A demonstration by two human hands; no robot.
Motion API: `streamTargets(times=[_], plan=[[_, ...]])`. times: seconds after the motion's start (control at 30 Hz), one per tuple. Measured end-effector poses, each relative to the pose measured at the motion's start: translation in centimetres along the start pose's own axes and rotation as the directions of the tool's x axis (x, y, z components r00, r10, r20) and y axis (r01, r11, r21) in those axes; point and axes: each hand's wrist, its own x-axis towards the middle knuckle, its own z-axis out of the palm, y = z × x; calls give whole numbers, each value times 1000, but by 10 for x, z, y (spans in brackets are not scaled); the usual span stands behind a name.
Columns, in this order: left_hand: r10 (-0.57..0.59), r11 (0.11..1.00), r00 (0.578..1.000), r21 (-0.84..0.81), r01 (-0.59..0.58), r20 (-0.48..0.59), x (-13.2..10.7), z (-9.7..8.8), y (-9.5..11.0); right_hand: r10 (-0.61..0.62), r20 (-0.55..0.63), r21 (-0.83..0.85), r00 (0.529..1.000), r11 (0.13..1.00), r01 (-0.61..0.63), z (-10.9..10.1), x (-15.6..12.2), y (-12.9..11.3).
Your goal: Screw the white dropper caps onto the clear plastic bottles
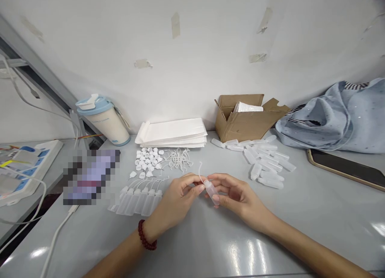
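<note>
Between my hands is a small translucent squeeze bottle [212, 192], tilted, with a thin white strap [200, 170] rising from its neck. My right hand [237, 194] grips the bottle's body between thumb and fingers. At the neck, my left hand [182, 196] is closed in a pinch with its fingertips against the bottle and strap base. Left of that hand lies a row of similar bottles with straps [140, 202]. Behind them are a heap of white caps [148, 160] and a tangle of loose straps [179, 158]. Several plain bottles [264, 160] lie to the right.
A stack of white envelopes [173, 133], an open cardboard box [246, 123] and a tumbler [105, 119] stand along the wall. A blue cloth bag [337, 117] and a phone [349, 169] are at right. On the left are a blurred-out device [92, 178], its cable [57, 240] and a power strip [39, 168].
</note>
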Motion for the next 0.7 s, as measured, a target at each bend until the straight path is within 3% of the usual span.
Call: streamTargets(times=[0.27, 0.5, 0.6, 0.63, 0.7], plan=[[-54, 980, 995, -197, 37, -84, 2, 3, -6, 24, -43, -108, 999, 994, -29, -1, 0, 0], [-18, 991, 989, -136, -2, -145, -1, 5, -7, 57, -71, -132, 996, 989, -66, 0, -1, -3], [166, 982, 946, 135, -133, -280, -4, 9, -7, 68, -89, -118, 994, 990, -78, 0, -1, -2], [282, 942, 913, 268, -204, -295, -4, 10, -8, 72, -95, -109, 993, 991, -83, 0, -1, -1], [502, 797, 835, 496, -345, -226, -5, 13, -8, 83, -104, -87, 991, 992, -92, 1, -1, -1]])
